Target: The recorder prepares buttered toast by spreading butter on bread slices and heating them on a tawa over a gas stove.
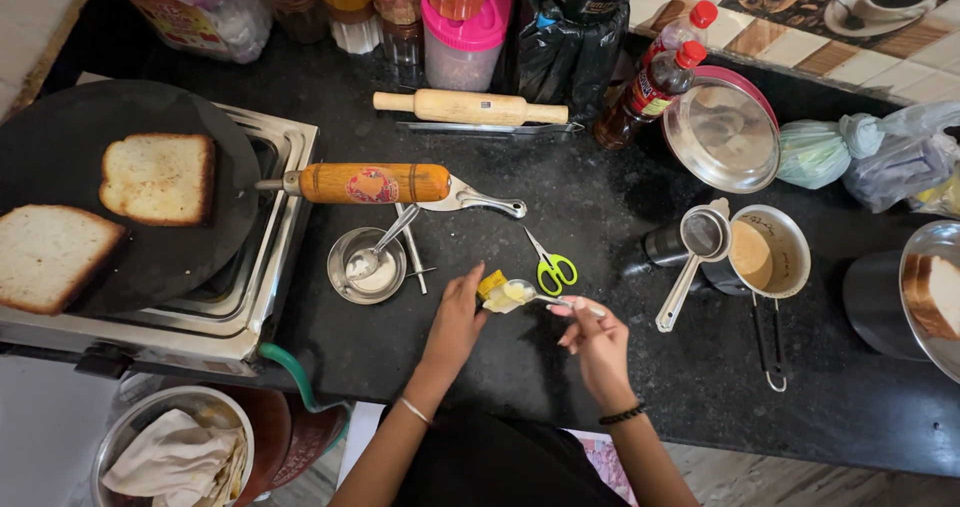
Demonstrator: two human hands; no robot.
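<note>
Butter packet [494, 291], small, yellow wrapper peeled back, lay on the black counter [560, 367] just in front of the person, pinned at its near edge by the fingertips of the left hand [455, 317], which was loosely curled rather than clenched. Right hand [597, 335] was closed in a light pinch on the handle of a spoon [545, 296], its bowl resting on the pale butter. Green-handled scissors [549, 264] lay just beyond the spoon, blades pointing away. Small steel bowl [367, 265] with a second spoon stood to the left, beside a flat black griddle [120, 192] on a stove, carrying two slices of toasted bread [158, 177]. Wooden rolling pin [470, 107] lay farther back. To the right: saucepan of milky tea [768, 252] with a strainer [700, 237] propped on its rim, well apart from both hands.
</note>
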